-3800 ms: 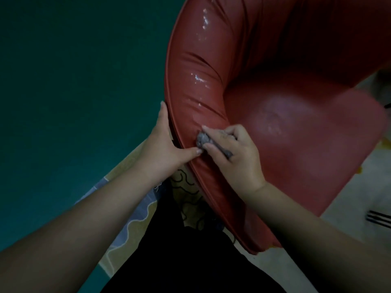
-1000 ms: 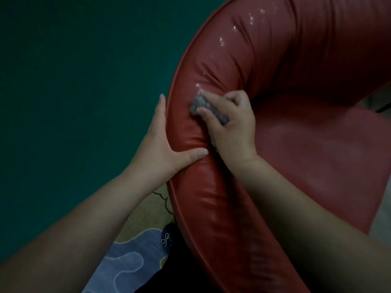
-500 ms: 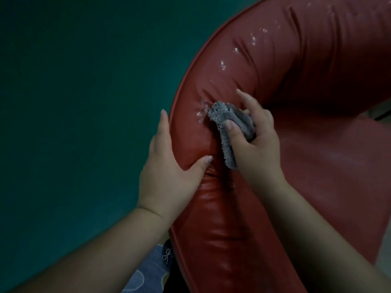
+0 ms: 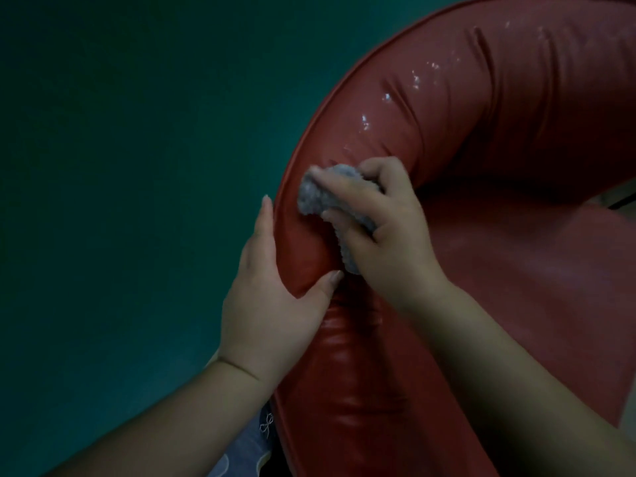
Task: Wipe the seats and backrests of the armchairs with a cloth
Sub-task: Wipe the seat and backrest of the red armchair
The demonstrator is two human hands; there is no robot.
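Nearest camera: left hand braces padded rim of red armchair, thumb over inner face, fingers straight along outer piping; carries nothing. Just beyond, touching same rim: right hand clamps bunched grey cloth against rim top, index finger laid flat across it, thumb beneath, remaining fingers curled round wad. Cloth projects from grip toward outer edge. Rim's long axis curves up and right from grip; wet glints on backrest lie that way, right hand nearer. Judgement: next stroke runs along curve. Seat lies right of grip.
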